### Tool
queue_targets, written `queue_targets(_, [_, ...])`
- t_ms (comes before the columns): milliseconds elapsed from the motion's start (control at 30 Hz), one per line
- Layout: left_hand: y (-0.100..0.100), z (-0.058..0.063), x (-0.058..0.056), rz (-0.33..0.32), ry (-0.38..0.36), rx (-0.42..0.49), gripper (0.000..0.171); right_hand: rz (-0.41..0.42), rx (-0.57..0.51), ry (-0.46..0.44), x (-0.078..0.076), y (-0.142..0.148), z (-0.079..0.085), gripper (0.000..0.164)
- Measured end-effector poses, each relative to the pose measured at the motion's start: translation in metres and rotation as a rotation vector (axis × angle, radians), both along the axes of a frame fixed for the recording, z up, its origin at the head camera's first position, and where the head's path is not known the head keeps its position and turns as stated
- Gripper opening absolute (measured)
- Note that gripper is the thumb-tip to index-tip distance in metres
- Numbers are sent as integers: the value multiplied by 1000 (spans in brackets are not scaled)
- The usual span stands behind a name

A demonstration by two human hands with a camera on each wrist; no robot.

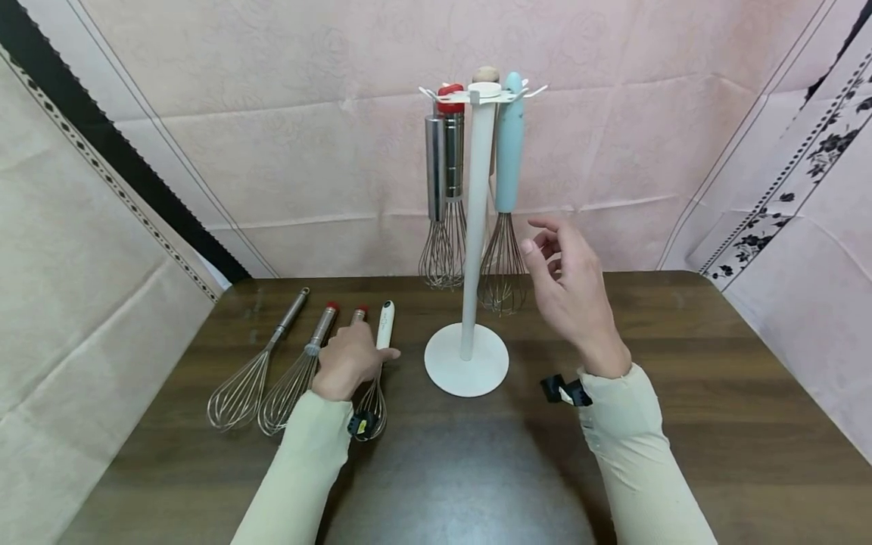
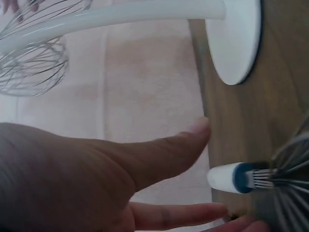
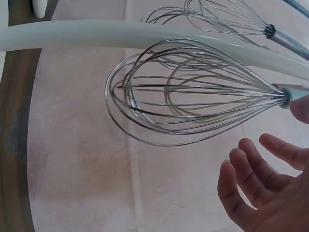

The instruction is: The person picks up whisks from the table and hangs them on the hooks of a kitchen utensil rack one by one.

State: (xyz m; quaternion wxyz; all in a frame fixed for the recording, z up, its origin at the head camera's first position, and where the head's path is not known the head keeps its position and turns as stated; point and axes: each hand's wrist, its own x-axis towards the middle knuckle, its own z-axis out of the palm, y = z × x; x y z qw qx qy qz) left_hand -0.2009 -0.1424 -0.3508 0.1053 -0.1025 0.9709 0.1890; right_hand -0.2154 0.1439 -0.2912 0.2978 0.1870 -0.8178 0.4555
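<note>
My left hand point(image 1: 350, 359) reaches down over a whisk with a red-tipped metal handle point(image 1: 359, 314), hiding most of it. Right beside that hand lies a whisk with a white handle point(image 1: 385, 325). In the left wrist view the thumb point(image 2: 174, 147) stretches out straight, and the white-handled whisk point(image 2: 224, 178) lies just beyond. My right hand point(image 1: 571, 291) is raised beside a light-blue-handled whisk point(image 1: 509, 151) hanging from the white stand point(image 1: 477, 212). Its fingers point(image 3: 251, 179) are loosely bent with nothing between them, apart from the hanging whisk's wires point(image 3: 193, 92).
Further left on the wooden table point(image 1: 436, 469) lie a metal whisk point(image 1: 253, 375) and a red-tipped whisk point(image 1: 300, 378). More whisks, among them a silver-handled one point(image 1: 435, 166) and a red-topped one point(image 1: 453, 151), hang from the stand. Pale cloth point(image 1: 306, 166) backs the table.
</note>
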Motion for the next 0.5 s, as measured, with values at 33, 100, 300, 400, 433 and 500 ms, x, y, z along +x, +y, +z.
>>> queue_targets(33, [1,-1,0,-1,-15,-16,43,4,4,0,-1,0,0,37])
queue_targets(100, [3,-4,-1,-8,-33,-35,40,10,10,2,-2,0,-1,37])
queue_targets(300, [6,-9,-2,-26,-35,15,28,28,31,-5,-3,0,-3,38])
queue_targets(400, [6,-11,-2,-38,-9,44,23,41,45,-26,-3,-1,-4,38])
queue_targets(433, [6,-11,-2,-40,-3,52,22,44,49,-35,-3,-1,-5,38])
queue_targets(500, [6,-12,-2,-43,-1,71,22,47,56,-47,-3,-2,-5,39])
